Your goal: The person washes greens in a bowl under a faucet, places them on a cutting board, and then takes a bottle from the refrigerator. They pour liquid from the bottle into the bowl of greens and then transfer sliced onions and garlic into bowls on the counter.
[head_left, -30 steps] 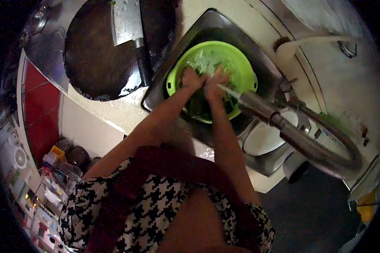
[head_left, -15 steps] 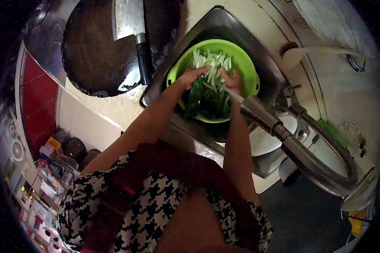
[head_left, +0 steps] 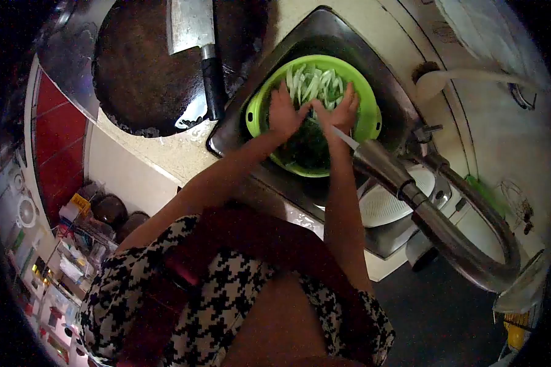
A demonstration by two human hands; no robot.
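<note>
A cleaver lies on the round board at far left. Right of it, in the sink, both hands press flat into greens in the green bowl: left hand and right hand, fingers spread, gripping nothing. The tap runs at right.

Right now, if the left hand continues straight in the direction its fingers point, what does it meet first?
The left hand points up-image over the cut vegetables. It would probably meet them first, then the green bowl rim; depth is unclear.
</note>
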